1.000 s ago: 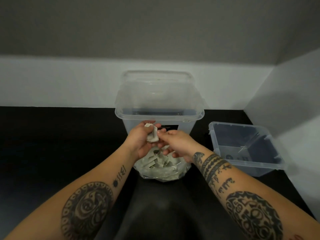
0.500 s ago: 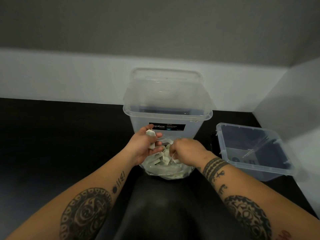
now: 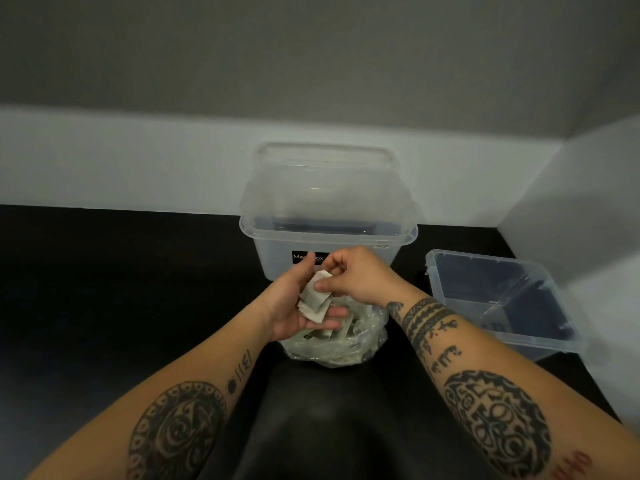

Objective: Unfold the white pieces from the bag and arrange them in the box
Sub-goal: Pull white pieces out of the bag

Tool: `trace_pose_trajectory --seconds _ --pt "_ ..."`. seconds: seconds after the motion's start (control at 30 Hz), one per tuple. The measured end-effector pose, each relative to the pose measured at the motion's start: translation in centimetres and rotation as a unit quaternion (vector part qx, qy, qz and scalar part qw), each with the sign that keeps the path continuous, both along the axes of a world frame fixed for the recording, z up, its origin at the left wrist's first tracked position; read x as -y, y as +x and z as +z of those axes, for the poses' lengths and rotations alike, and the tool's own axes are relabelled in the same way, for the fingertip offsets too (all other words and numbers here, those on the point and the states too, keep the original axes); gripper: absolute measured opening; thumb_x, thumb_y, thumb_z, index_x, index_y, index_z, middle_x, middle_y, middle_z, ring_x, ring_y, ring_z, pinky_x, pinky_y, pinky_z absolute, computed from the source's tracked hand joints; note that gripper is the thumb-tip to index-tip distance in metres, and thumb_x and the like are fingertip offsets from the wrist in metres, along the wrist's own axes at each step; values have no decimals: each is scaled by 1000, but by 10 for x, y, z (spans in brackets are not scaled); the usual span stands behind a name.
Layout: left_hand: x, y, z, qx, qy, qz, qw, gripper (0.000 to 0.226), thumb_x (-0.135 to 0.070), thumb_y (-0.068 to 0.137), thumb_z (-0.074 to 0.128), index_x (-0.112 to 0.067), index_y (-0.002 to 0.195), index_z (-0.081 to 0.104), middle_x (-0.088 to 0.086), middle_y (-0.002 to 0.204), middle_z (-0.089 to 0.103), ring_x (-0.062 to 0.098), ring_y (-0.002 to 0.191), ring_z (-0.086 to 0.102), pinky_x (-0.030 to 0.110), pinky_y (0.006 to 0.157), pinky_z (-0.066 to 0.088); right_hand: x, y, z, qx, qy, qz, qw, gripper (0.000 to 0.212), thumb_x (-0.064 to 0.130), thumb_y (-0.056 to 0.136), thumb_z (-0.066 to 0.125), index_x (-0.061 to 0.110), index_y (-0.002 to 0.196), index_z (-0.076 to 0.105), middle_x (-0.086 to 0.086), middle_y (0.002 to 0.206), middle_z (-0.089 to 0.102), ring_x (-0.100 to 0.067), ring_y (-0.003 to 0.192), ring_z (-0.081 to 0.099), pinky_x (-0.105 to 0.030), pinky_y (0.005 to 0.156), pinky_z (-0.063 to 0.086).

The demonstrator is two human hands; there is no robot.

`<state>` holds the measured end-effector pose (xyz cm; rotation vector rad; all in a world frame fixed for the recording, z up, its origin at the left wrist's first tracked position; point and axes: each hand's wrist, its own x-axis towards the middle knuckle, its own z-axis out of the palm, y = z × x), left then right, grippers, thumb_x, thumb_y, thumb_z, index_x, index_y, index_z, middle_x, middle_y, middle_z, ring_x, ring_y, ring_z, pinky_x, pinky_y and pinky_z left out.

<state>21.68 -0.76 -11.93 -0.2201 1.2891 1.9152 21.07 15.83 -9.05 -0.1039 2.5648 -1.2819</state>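
Note:
A clear plastic bag [image 3: 360, 344] with several folded white pieces lies on the black table in front of a tall clear box [image 3: 329, 233] with a black label. My left hand [image 3: 291, 306] is cupped above the bag and holds a few white pieces [image 3: 313, 304] in its palm. My right hand [image 3: 360, 278] pinches the top of one of those pieces with thumb and forefinger. Both hands meet just in front of the tall box's front wall. The inside of the tall box is hidden by its frosted walls.
A second, lower clear box [image 3: 498, 299] stands at the right, near the white side wall [image 3: 588, 209]. The black table [image 3: 121, 289] stretches to the left. A white back wall runs behind the boxes.
My right hand has come up out of the bag and now pinches a white piece held in my left palm. The left hand holds more pieces than before.

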Motion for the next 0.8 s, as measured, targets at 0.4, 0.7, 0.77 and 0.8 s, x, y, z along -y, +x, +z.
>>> trace_pose_trajectory --seconds 0.4,0.7,0.77,0.8 --pt "27 -14 -7 -44 7 135 990 23 -18 107 50 -21 125 64 5 95 71 17 69 62 38 65 60 1 3 -13 8 213 -44 976 14 29 94 65 16 92 69 -1 84 70 -13 72 66 -27 63 53" --pt "15 -5 -12 -76 -52 93 991 24 -11 105 52 -24 118 67 4 107 70 17 75 65 43 79 60 8 21 -59 58 320 -87 942 8 17 90 64 16 98 64 -4 96 64 -21 83 65 -32 72 57" --pt "13 -6 -11 -77 -62 87 991 19 -10 105 51 -22 111 65 4 107 70 16 71 64 44 79 60 4 20 -55 66 290 -97 950 5 14 88 63 15 91 67 -3 90 65 -19 79 65 -32 70 57" --pt "13 -8 -12 -78 -67 85 991 18 -10 104 51 -22 109 65 5 108 70 16 70 64 45 80 61 1 18 -49 71 261 -97 958 4 15 87 65 15 89 69 -3 89 68 -18 80 66 -32 72 58"
